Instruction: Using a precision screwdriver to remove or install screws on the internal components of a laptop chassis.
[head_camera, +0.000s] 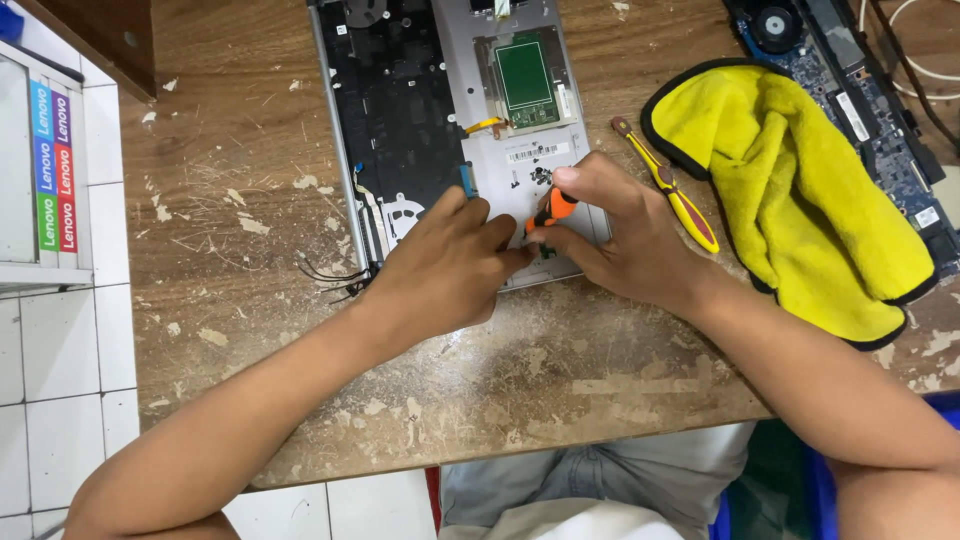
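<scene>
An opened laptop base (420, 110) lies upside down on a worn wooden table (240, 230), showing a black keyboard back and a green board (525, 80). My right hand (620, 235) grips a small orange-and-black screwdriver (552, 208) held down onto the silver casing near its front edge. My left hand (450, 265) rests on the same corner, its fingertips touching the screwdriver's tip area. What lies under the fingers is hidden.
A second screwdriver (668, 187) with a yellow and red handle lies right of the laptop base. A yellow cloth (800, 190) covers part of a blue circuit board (870, 90). White tiles and a box (40, 160) are at the left.
</scene>
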